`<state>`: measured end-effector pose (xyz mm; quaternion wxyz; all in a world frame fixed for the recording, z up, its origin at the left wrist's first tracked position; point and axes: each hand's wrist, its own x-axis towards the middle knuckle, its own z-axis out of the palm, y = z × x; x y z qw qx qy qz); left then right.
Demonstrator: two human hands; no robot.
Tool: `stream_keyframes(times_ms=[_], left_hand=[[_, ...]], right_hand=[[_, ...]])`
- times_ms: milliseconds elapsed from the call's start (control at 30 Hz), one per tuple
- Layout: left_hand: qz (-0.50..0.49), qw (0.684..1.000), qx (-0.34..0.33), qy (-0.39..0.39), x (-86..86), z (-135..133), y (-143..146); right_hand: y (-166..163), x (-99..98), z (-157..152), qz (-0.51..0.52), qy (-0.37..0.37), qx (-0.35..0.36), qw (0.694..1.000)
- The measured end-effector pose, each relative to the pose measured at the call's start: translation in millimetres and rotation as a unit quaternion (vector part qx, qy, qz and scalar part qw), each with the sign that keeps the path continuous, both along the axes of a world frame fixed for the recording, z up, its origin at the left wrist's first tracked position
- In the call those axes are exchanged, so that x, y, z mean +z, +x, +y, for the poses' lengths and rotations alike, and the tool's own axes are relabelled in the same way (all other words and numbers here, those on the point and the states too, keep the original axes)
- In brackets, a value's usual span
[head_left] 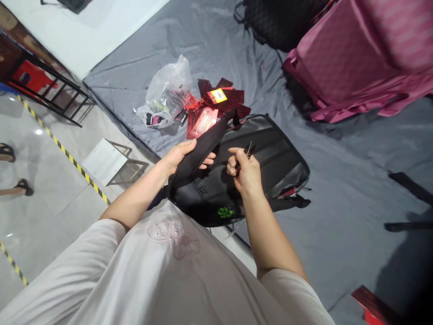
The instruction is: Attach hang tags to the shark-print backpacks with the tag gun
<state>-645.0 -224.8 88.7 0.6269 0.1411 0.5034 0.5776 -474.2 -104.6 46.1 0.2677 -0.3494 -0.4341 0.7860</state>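
Observation:
A black backpack (270,158) lies back-side up on a grey sheet (338,189), near the sheet's front edge. My left hand (184,155) is closed round one of its black shoulder straps (209,140), lifting it off the pack. My right hand (245,171) hovers over the pack's padded back, fingers pinched on a small dark thing, perhaps a strap end or a clip. A small green logo (225,212) shows on the pack's near end.
Red packaged tags (216,110) and a clear plastic bag (167,95) lie behind the pack. A pink bag (355,58) and another black bag (277,22) sit at the far right. A small white stool (108,162) stands on the floor left. Another person's feet (13,171) are at far left.

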Motion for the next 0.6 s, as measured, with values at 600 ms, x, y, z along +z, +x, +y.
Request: stream_keyframes(times_ms=[600], left_hand=[[0.344,0.929,0.07,0.115,-7.5,-18.3,17.5]], right_hand=[[-13.1,28.9,-42.7,-0.096,0.323,-0.184,0.923]])
